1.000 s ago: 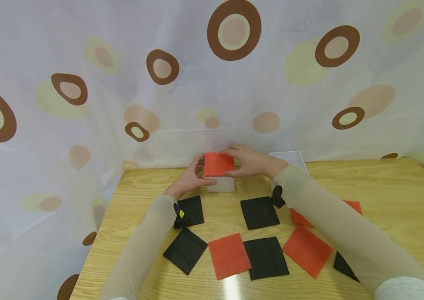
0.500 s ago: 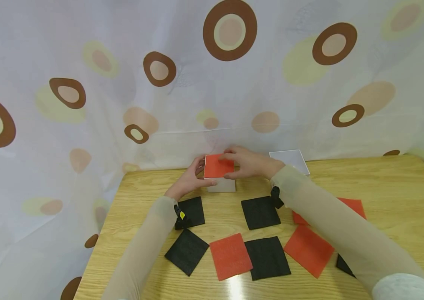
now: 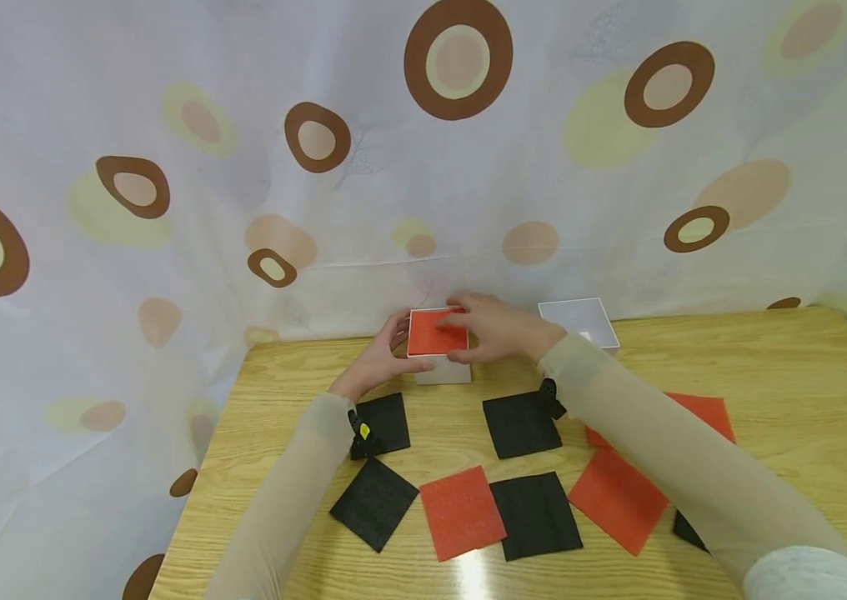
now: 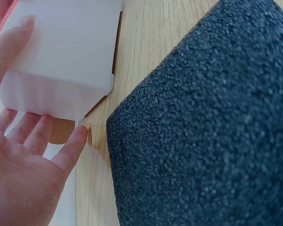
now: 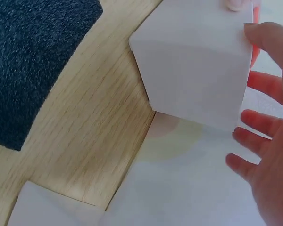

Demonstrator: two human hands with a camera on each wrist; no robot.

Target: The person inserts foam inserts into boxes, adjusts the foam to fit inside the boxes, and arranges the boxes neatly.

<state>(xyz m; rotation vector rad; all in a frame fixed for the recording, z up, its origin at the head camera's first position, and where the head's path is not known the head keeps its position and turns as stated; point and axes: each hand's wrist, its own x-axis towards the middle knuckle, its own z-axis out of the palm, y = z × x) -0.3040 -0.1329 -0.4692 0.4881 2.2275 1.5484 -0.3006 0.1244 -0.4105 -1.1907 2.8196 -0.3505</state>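
A white box stands at the back of the wooden table, against the patterned cloth. Inside its top lies a red felt square, framed by the white rim. My left hand holds the box from the left, thumb on the front face and fingers along the side. From the right, my right hand reaches over the rim, an index finger on the red square and the thumb near the front right corner. In the right wrist view, the other fingers of the right hand spread loosely beside the box.
A second white box, its top uncovered, stands to the right, partly behind my right forearm. Black squares and red squares lie spread over the near table. My right sleeve covers parts of several squares.
The red square has sunk from above the rim to inside the box. My right hand has gone from gripping its edge to touching its top. My left hand keeps its hold.
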